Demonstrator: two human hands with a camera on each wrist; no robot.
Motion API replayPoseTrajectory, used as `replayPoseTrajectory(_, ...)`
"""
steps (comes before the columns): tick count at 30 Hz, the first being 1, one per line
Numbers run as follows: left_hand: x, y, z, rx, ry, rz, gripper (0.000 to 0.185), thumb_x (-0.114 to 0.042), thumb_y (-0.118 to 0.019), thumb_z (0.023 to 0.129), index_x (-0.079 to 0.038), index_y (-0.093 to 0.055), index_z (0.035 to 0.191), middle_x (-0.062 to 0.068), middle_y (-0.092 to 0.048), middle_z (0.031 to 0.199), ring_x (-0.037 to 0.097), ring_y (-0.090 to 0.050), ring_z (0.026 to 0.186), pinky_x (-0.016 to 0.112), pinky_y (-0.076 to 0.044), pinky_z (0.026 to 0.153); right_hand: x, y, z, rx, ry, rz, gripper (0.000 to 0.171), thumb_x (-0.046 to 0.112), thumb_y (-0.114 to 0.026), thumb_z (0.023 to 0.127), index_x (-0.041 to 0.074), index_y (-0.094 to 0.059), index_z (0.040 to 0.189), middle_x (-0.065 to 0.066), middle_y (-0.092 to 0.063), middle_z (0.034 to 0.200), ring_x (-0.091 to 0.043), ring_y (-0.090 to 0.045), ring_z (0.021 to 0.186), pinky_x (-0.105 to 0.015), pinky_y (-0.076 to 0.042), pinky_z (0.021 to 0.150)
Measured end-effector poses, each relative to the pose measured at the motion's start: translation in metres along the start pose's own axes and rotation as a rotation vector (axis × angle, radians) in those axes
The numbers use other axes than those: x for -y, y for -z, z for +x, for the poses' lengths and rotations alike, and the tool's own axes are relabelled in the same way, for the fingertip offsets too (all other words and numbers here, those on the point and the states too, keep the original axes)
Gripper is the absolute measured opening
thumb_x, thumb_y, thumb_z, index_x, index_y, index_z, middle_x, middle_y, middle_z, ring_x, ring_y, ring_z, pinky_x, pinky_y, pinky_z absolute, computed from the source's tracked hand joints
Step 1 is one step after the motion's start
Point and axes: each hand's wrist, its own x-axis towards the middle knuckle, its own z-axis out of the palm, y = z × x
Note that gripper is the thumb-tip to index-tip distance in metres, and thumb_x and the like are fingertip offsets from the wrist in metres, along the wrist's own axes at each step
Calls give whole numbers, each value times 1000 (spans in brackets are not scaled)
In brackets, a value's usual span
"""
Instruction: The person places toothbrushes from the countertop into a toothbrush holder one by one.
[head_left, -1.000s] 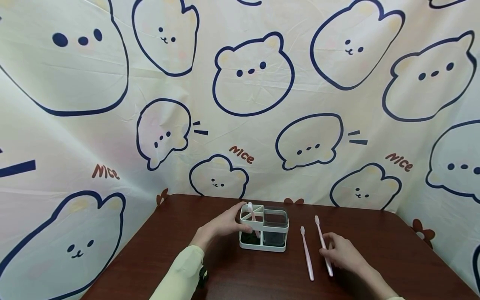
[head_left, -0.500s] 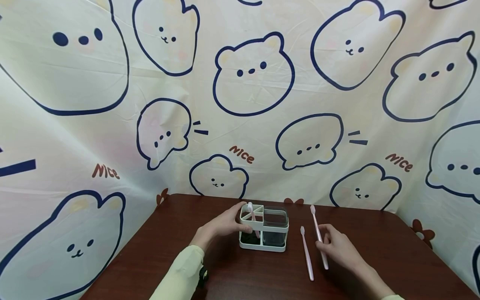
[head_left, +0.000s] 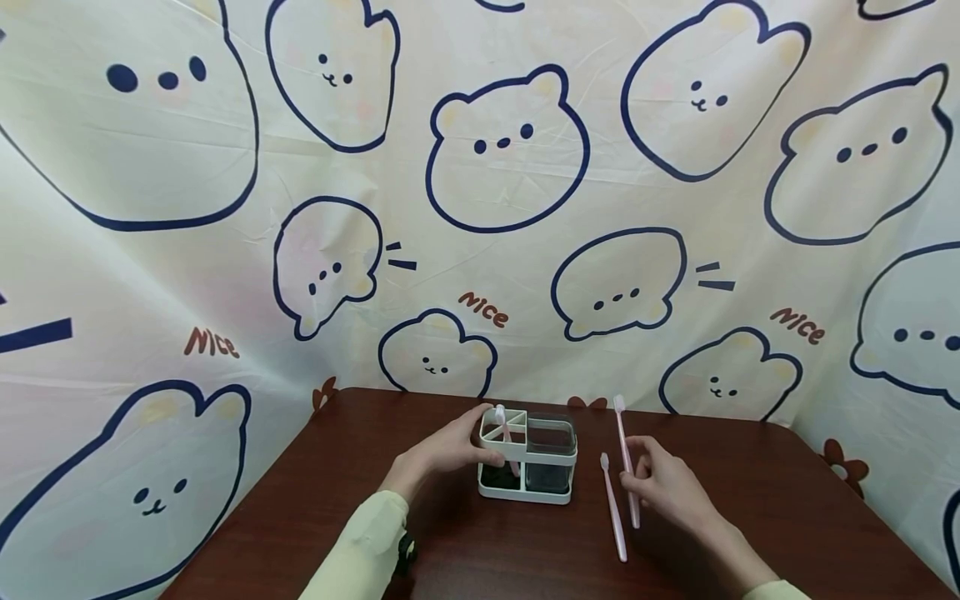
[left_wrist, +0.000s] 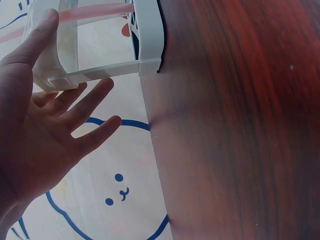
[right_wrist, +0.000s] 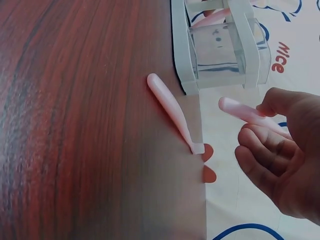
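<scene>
My left hand (head_left: 446, 447) grips the left side of a white toothbrush holder (head_left: 551, 458), its thumb over the front of the upper rim and other fingers behind. One pink toothbrush (head_left: 501, 414) stands tilted in the holder's divided left side; a clear cup (right_wrist: 217, 50) sits in the right side. To the right, my right hand (head_left: 671, 483) pinches a second pink toothbrush (head_left: 620, 421) by its handle, bristle head up and away from me. In the right wrist view, this brush's handle end (right_wrist: 230, 106) points toward the holder. A third pink toothbrush (head_left: 614, 517) lies between hand and holder.
The dark reddish-brown table (head_left: 300, 492) carries all of these things. Behind it hangs a pale cloth (head_left: 510, 267) with bear drawings, close to the table's back edge. A dark strapped object (head_left: 406, 552) shows at the left sleeve's cuff.
My right hand has moved left and away from me, bringing its toothbrush up off the table and closer to the holder. The left hand and holder have stayed still.
</scene>
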Motion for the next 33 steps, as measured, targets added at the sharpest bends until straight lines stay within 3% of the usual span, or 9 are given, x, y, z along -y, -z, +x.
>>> replayPoseTrajectory(6, 0, -1, 0, 0, 10, -7, 78, -41, -80, 82, -24, -38, 146, 3, -53, 133, 22, -51, 117, 58, -39, 109, 8, -2, 4, -36, 40, -17, 62, 16, -70, 87, 3, -45, 143, 0, -55, 71, -10, -48, 55, -24, -40, 49)
replayPoseTrajectory(11, 0, -1, 0, -3, 5, -10, 78, -40, -80, 82, -22, -38, 145, 3, -53, 133, 22, -51, 117, 59, -39, 109, 19, -3, 4, -34, 42, 52, 50, 16, -70, 89, 9, -52, 135, -3, -56, 73, -16, -53, 55, -26, -46, 47)
replayPoseTrajectory(18, -1, -1, 0, -3, 9, -12, 79, -40, -80, 82, -23, -37, 146, 4, -53, 133, 23, -51, 118, 58, -39, 109, 28, -5, 6, -40, 89, 93, 48, 13, -71, 90, 14, -49, 133, -4, -57, 74, -18, -61, 58, -26, -53, 53)
replayPoseTrajectory(25, -1, -1, 0, -1, 3, -25, 77, -39, -80, 83, -24, -38, 145, 1, -54, 132, 22, -51, 119, 58, -38, 110, 41, -4, 9, -78, 170, 48, 48, 16, -69, 92, 16, -47, 135, 1, -61, 74, -14, -61, 60, -25, -46, 52)
replayPoseTrajectory(33, 0, -1, 1, -2, 10, -21, 80, -39, -80, 82, -22, -36, 147, 8, -52, 138, 24, -49, 121, 59, -37, 111, 56, -4, 14, -108, 214, 27, 45, 19, -69, 94, 18, -50, 134, 4, -65, 75, -17, -65, 65, -25, -47, 55)
